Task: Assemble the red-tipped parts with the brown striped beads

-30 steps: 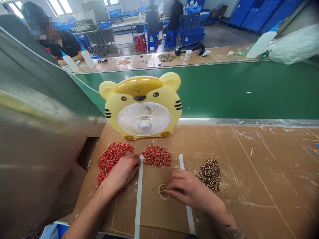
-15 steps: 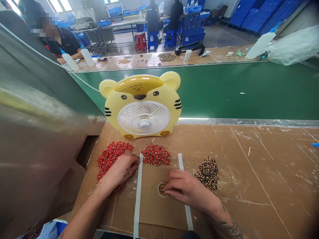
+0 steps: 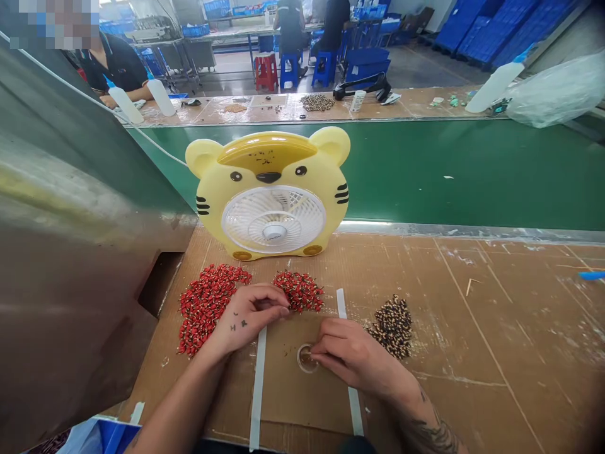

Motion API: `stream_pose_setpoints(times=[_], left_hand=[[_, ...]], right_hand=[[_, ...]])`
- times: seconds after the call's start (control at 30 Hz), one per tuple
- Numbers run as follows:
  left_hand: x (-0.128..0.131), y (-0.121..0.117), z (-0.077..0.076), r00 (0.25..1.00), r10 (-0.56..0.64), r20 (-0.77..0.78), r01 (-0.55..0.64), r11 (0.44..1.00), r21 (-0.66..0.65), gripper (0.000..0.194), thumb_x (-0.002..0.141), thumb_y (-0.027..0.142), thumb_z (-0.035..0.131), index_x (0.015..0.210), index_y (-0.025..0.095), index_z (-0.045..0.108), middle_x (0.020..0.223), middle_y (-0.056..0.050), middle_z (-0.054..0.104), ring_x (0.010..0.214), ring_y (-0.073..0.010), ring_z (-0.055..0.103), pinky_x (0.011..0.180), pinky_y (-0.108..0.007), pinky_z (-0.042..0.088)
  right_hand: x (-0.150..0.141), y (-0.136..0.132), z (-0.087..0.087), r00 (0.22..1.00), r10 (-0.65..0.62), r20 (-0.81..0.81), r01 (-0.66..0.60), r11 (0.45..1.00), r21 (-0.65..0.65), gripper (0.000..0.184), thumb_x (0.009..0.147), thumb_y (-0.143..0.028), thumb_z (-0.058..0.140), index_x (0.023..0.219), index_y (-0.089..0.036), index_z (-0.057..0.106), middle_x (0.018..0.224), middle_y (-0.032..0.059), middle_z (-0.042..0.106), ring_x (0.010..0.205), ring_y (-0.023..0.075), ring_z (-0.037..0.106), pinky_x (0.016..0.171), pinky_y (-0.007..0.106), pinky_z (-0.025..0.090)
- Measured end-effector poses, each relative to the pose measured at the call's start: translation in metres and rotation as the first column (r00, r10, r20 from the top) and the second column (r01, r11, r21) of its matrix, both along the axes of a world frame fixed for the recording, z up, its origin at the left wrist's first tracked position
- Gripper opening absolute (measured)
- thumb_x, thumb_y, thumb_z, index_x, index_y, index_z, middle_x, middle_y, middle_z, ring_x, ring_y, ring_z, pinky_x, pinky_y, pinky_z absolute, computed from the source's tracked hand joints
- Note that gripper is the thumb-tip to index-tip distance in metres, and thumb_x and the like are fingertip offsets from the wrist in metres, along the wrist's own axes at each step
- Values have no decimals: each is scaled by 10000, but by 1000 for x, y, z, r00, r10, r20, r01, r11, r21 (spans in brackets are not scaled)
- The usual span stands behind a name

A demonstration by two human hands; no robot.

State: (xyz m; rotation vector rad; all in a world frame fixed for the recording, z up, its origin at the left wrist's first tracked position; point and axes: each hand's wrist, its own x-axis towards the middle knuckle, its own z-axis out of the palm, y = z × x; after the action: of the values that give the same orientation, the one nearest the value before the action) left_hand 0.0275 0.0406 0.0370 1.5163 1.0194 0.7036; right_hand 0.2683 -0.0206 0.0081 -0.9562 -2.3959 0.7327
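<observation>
My left hand (image 3: 248, 315) rests on the cardboard between two heaps of small red parts, the larger heap (image 3: 204, 306) to its left and the smaller heap (image 3: 299, 291) at its fingertips. Its fingers are curled and pinched at the edge of the smaller heap; what they hold is hidden. My right hand (image 3: 352, 353) is closed in a pinch over a small round ring (image 3: 305, 359) set in the cardboard. A heap of dark and pale parts (image 3: 392, 325) lies just right of that hand.
A yellow tiger-faced fan (image 3: 269, 195) stands behind the heaps. Two white tape strips (image 3: 258, 384) cross the cardboard mat. A grey metal housing (image 3: 70, 252) fills the left side. A green conveyor belt (image 3: 472, 170) runs behind. A person in a dark shirt (image 3: 116, 63) sits at far left.
My left hand has moved right from the larger red heap across the tape strip to the smaller red heap. My right hand stays at the ring.
</observation>
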Motion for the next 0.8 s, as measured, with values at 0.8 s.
stream_pose_setpoints(times=[0.8], left_hand=[[16,-18,-31,947,187,261,-50,889,-454,180,673,244,825,827,157,793,764,-54,783,668,-151,701,678,-244,547]], right_hand=[[-3,0,4,998,1,56,-2,1000,5,275,1013,-233,467,817,-174,651,735,43,584,717,168,525,646,276,393]])
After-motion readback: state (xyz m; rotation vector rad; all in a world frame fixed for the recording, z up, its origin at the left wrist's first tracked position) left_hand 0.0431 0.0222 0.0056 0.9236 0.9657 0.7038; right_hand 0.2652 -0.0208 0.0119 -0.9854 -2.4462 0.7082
